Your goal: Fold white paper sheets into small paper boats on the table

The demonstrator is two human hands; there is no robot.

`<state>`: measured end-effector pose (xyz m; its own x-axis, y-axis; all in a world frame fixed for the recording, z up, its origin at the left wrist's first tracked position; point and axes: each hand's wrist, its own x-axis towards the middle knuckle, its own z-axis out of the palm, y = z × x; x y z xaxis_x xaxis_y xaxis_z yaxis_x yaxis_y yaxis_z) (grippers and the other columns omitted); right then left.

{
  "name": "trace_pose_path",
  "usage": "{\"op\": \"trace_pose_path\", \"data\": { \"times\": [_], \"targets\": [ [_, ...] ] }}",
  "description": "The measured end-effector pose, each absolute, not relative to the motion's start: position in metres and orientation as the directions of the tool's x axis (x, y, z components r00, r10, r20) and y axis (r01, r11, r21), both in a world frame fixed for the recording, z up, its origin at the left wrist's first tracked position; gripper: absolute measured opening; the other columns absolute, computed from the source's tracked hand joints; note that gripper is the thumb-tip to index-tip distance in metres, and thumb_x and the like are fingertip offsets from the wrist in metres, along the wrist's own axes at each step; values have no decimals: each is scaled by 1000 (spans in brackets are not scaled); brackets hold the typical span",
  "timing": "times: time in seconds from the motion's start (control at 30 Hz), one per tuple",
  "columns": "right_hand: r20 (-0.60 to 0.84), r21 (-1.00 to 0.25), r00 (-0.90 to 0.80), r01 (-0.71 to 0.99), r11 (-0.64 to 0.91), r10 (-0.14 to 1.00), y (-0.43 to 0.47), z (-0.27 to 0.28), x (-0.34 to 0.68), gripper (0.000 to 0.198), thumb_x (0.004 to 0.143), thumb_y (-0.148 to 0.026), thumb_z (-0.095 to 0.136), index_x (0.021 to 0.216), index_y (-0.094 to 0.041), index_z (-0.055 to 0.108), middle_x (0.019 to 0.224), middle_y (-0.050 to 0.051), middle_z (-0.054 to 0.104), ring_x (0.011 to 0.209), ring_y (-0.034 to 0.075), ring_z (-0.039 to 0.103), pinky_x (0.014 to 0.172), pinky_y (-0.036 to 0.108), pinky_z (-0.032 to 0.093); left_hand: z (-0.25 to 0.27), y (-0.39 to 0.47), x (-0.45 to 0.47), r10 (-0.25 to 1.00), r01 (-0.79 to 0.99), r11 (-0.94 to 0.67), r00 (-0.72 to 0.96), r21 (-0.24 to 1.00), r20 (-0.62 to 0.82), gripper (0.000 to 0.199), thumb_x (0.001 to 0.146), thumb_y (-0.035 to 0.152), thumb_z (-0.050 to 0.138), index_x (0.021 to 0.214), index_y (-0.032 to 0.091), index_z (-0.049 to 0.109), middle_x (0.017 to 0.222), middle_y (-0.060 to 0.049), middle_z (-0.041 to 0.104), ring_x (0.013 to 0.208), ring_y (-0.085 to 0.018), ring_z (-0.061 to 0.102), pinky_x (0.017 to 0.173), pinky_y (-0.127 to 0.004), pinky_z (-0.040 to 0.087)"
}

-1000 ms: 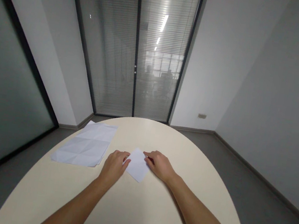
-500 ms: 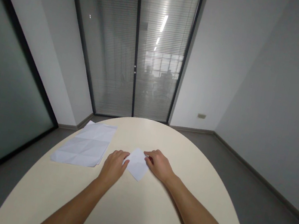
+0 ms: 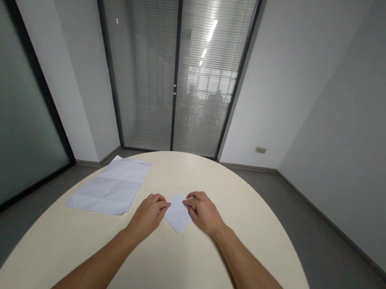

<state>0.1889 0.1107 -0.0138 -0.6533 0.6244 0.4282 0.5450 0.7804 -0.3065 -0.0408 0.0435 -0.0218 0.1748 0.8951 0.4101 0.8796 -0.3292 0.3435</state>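
A small white piece of folded paper (image 3: pixel 178 215) lies on the round cream table (image 3: pixel 159 266), one corner pointing toward me. At its left corner, my left hand (image 3: pixel 149 212) pinches the edge between thumb and fingers. My right hand (image 3: pixel 203 211) grips the upper right edge, its thumb and index finger closed at the paper and the other fingers curled. The fingertips cover small parts of both side edges.
Several larger creased white sheets (image 3: pixel 111 187) lie stacked on the table's left side, near its far edge. Beyond the table stands a glass door with blinds (image 3: pixel 197 116). A wall socket (image 3: pixel 260 150) sits low on the white wall.
Both hands have closed their fingers onto the paper's side edges. The right index finger has come down and inward, and the paper's top corner sits slightly lower.
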Motion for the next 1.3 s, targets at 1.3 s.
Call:
{"op": "trace_pose_path", "data": {
  "times": [1.3],
  "targets": [
    [393, -338, -748, 423, 841, 535, 109, -8, 188, 32, 90, -11, 55, 110, -26, 76, 113, 7, 71, 110, 22, 60, 98, 38, 46, 8, 30, -34, 863, 872, -478, 446, 100, 237, 34, 95, 15, 51, 119, 32, 69, 107, -6, 65, 102, -22, 59, 86, -33, 50]
  ]
}}
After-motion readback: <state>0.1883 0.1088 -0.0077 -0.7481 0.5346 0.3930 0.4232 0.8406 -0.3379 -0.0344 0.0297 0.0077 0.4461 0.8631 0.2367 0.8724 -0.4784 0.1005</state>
